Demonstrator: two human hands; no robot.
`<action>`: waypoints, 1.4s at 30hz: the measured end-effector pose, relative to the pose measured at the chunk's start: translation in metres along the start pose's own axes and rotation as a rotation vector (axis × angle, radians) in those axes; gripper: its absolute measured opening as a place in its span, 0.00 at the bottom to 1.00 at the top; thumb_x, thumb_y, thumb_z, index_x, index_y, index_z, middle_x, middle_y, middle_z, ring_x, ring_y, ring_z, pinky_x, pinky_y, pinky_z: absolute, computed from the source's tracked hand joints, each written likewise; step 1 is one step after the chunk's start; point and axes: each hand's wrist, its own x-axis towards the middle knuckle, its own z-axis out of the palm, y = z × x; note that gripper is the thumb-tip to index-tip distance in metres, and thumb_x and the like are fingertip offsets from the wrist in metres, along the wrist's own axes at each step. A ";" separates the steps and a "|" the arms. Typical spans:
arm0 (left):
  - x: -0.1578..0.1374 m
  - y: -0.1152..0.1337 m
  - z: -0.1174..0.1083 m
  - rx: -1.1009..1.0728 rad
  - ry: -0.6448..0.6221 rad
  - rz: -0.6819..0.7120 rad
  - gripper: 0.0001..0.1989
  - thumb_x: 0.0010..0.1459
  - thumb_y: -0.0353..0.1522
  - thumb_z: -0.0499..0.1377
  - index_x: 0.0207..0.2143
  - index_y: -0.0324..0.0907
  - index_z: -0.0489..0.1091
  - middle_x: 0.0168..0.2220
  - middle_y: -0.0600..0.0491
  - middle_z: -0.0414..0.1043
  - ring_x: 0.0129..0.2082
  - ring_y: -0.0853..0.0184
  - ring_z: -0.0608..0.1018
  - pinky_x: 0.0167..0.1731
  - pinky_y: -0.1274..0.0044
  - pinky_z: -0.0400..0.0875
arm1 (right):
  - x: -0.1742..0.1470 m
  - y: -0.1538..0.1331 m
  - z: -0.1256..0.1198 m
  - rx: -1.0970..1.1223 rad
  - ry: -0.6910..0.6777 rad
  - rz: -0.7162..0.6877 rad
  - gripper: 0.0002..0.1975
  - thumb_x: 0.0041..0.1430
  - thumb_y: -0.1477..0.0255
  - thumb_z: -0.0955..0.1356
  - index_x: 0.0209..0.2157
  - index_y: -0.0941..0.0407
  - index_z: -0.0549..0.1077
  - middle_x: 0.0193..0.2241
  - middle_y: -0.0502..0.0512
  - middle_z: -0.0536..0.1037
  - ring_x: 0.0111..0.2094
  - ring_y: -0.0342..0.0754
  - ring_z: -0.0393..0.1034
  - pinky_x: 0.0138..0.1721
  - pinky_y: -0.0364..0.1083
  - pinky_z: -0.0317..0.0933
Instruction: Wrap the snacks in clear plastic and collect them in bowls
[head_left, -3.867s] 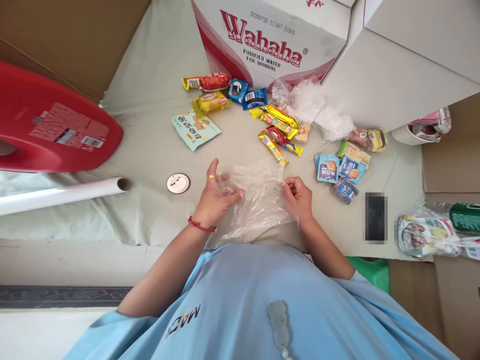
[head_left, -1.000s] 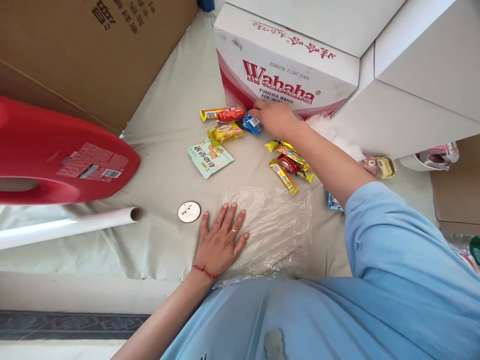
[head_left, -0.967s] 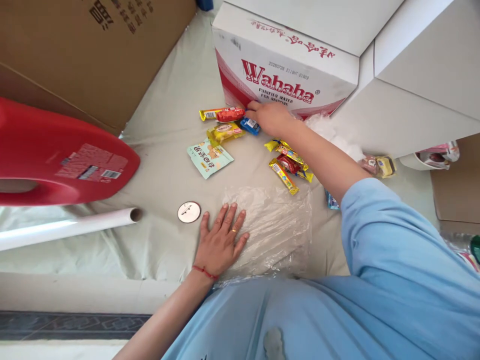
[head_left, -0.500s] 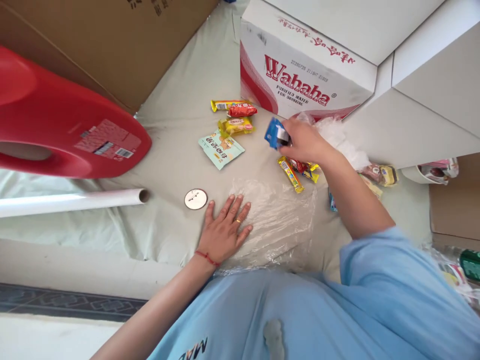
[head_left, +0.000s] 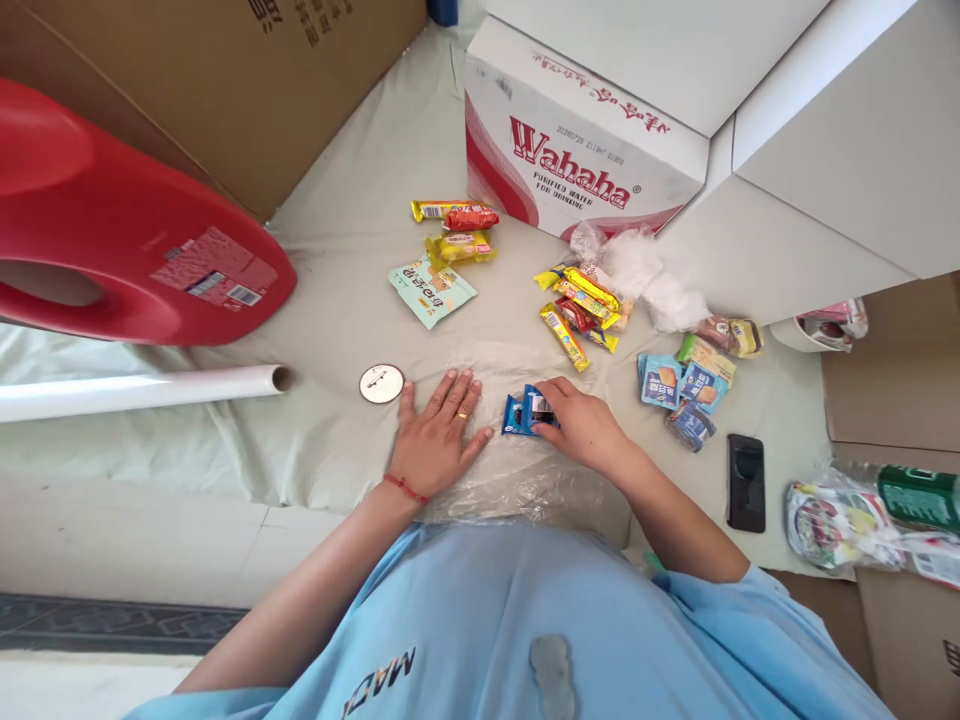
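Note:
My left hand (head_left: 433,437) lies flat with its fingers spread, on the left edge of a clear plastic bag (head_left: 517,490). Just beyond its thumb side, my right hand (head_left: 581,422) is closed on blue snack packets (head_left: 519,414), low over the bag; I cannot tell whether they rest on it. A round white badge (head_left: 381,383) with a pin lies left of my left fingers. Farther off is a pale green pouch (head_left: 433,290), with yellow and red snack packets (head_left: 460,246) behind it. More yellow snack packets (head_left: 566,336) lie beyond my right hand.
A Wahaba-style white and red carton (head_left: 577,150) stands at the back. A red jug (head_left: 150,230) and a white roll (head_left: 150,392) are at left. Right of my arm lie light-blue packets (head_left: 661,382), a black phone (head_left: 746,482) and a green-labelled bottle (head_left: 919,497).
My right hand has come from near the carton toward my body with the blue packets, down to the plastic bag. My left hand stays flat. The view has shifted slightly.

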 end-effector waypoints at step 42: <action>-0.002 0.002 0.004 -0.012 0.025 -0.022 0.33 0.72 0.46 0.49 0.74 0.44 0.54 0.74 0.42 0.54 0.74 0.51 0.59 0.71 0.46 0.31 | -0.004 -0.032 0.015 -0.194 -0.005 -0.067 0.25 0.71 0.66 0.66 0.66 0.56 0.63 0.59 0.65 0.74 0.48 0.55 0.78 0.44 0.47 0.71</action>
